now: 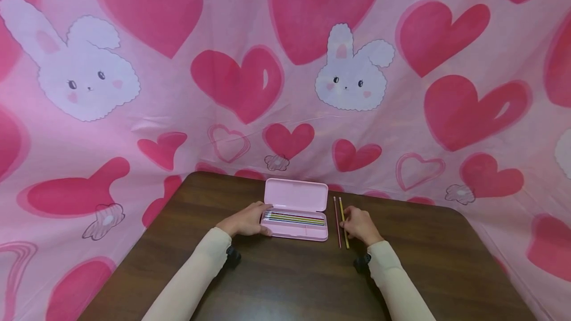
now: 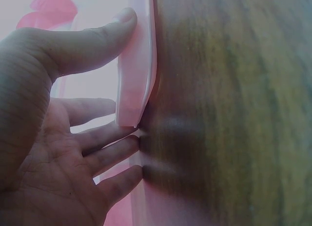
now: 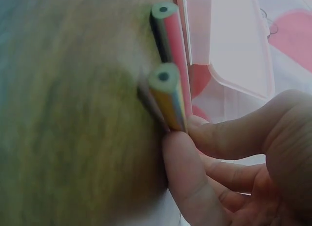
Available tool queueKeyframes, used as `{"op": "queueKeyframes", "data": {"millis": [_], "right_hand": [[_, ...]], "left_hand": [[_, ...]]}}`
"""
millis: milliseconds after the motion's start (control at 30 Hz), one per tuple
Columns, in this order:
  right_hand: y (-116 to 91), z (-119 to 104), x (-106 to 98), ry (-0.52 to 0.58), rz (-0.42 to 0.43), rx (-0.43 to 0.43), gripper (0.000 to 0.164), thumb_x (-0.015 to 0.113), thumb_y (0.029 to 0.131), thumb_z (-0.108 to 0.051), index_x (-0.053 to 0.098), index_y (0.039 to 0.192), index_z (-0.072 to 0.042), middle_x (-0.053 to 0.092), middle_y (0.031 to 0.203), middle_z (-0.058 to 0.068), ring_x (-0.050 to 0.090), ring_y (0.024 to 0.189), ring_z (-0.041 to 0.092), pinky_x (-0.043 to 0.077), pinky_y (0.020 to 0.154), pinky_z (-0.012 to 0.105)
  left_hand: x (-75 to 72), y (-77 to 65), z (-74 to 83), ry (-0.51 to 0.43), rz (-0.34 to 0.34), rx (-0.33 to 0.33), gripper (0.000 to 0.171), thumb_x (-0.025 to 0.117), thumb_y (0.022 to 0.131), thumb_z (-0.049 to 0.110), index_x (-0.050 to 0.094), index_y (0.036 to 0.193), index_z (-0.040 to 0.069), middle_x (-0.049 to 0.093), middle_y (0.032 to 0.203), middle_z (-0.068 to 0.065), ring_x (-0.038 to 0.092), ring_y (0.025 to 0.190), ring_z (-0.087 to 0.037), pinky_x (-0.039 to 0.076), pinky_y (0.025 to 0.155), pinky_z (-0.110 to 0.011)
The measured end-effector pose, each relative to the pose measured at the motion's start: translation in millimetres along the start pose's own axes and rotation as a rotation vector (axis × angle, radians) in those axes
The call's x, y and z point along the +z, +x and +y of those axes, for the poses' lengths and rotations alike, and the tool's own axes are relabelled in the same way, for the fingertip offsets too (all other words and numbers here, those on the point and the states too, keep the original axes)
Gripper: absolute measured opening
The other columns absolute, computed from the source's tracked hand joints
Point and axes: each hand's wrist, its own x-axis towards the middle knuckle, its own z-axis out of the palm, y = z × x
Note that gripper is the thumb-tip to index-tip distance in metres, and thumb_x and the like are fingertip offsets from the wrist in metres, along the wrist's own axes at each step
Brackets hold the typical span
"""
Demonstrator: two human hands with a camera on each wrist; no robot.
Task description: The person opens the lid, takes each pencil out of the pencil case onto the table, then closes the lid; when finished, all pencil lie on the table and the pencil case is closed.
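Observation:
A pink pencil case point(image 1: 317, 234) lies with its lid raised at the back, several striped pencils point(image 1: 294, 219) side by side in its rear compartment. My left hand point(image 1: 248, 220) holds the case's left end, the thumb along its front side and the fingers spread round the end, down by the table. Right of the case, my right hand point(image 1: 359, 224) pinches a yellow pencil point(image 1: 344, 222) between thumb and index finger; its flat, unsharpened end faces the right wrist camera. Just left of it a red pencil point(image 1: 337, 222) lies nearly parallel.
Dark brown wood makes up the table point(image 1: 285, 281). Behind it hangs a pink cloth point(image 1: 303, 113) printed with hearts and rabbits, close to the table's back edge. The case's front compartment has a small divider near its right side.

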Motion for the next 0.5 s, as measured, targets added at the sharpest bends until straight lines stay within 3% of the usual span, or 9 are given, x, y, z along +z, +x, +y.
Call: {"op": "queueKeyframes", "data": {"millis": [133,233,500], "right_hand": [[0,-1,-1,0.015,0.019,0.006,0.04,0.074,0.089,-0.013,0.06,0.121,0.005,0.066,0.084,0.013,0.062,0.054,0.016,0.057,0.052,0.03],[-1,-4,-6,0.041,0.08,-0.02,0.038,0.073,0.09,-0.017,0.061,0.12,0.003,0.067,0.085,0.012,0.062,0.053,0.015,0.057,0.053,0.03],[0,-36,-21,0.11,0.46,-0.301,0.032,0.077,0.087,-0.015,0.068,0.115,-0.003,0.075,0.102,0.015,0.072,0.089,0.029,0.06,0.083,0.047]], "left_hand": [[1.0,-0.3,-1.6,0.0,0.001,-0.001,0.085,0.085,0.081,0.035,0.045,0.152,0.01,0.049,0.146,-0.016,0.048,0.131,-0.03,0.039,0.117,-0.054],[2.0,-0.5,-2.6,0.003,0.0,0.006,0.085,0.085,0.081,0.035,0.045,0.152,0.01,0.049,0.147,-0.016,0.048,0.131,-0.03,0.04,0.117,-0.054],[0.3,0.8,-2.5,0.021,-0.003,0.0,0.086,0.085,0.081,0.037,0.044,0.152,0.012,0.049,0.146,-0.015,0.048,0.129,-0.029,0.04,0.117,-0.053]]}}
